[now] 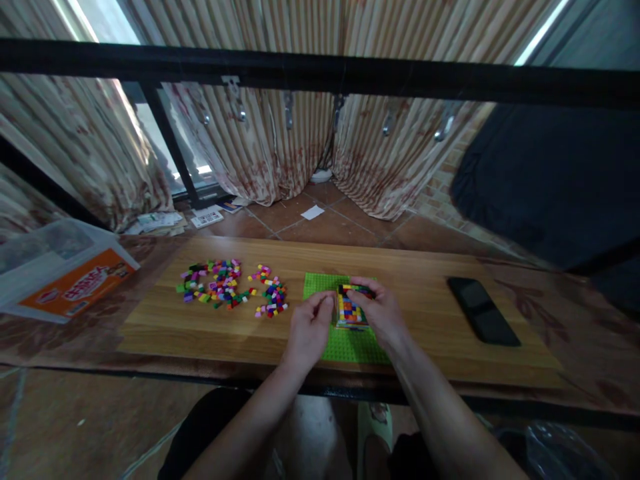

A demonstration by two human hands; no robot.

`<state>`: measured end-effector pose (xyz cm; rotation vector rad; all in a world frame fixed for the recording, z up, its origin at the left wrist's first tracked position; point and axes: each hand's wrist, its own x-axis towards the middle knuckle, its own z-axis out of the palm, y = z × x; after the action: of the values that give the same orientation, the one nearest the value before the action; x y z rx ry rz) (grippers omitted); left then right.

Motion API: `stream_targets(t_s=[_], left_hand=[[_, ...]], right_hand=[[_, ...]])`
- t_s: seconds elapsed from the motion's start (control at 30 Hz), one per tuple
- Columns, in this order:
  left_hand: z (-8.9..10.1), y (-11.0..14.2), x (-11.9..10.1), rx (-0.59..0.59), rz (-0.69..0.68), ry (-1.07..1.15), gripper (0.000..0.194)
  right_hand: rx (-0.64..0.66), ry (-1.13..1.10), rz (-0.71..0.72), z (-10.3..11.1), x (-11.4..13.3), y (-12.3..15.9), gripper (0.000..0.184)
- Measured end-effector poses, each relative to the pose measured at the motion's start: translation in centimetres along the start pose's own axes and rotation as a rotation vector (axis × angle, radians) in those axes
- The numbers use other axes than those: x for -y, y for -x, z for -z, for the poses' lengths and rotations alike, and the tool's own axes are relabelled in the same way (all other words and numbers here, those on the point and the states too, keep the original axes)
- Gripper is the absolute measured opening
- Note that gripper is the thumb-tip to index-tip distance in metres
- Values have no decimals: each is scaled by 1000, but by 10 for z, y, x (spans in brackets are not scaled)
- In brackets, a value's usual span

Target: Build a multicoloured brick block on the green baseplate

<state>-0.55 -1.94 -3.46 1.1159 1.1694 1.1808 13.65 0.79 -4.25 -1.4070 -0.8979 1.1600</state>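
A small block built of many-coloured toy bricks (349,311) stands on a green studded baseplate (350,348). My right hand (383,310) reaches over its right side, with fingers resting on its top and far edge. Just left of the block, my left hand (311,328) is closed, thumb against the fingers; whatever is between them is hidden. Two loose heaps of small bricks lie to the left, a wider brick heap (215,283) and a smaller brick heap (273,293) nearer the baseplate.
A black phone (483,311) lies on the right of the wooden board (200,333). At the far left sits a clear plastic tub (60,267) with an orange label. A dark metal bar (300,70) with hooks crosses in front of striped curtains (260,147).
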Motion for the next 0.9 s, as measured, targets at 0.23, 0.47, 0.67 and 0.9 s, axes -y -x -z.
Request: stream_targets(t_s=[0.23, 0.47, 0.67, 0.9], left_hand=[[17, -9, -23, 16, 416, 839, 36], [17, -7, -31, 99, 438, 991, 46], [21, -8, -30, 147, 382, 1024, 49], [22, -5, -30, 188, 402, 1010, 51]], right_hand=[[-202, 91, 328, 8, 4, -1, 34], [-36, 516, 866, -5, 14, 29, 14], [98, 684, 1007, -17, 16, 40, 14], [46, 754, 1000, -20, 8, 34, 18]])
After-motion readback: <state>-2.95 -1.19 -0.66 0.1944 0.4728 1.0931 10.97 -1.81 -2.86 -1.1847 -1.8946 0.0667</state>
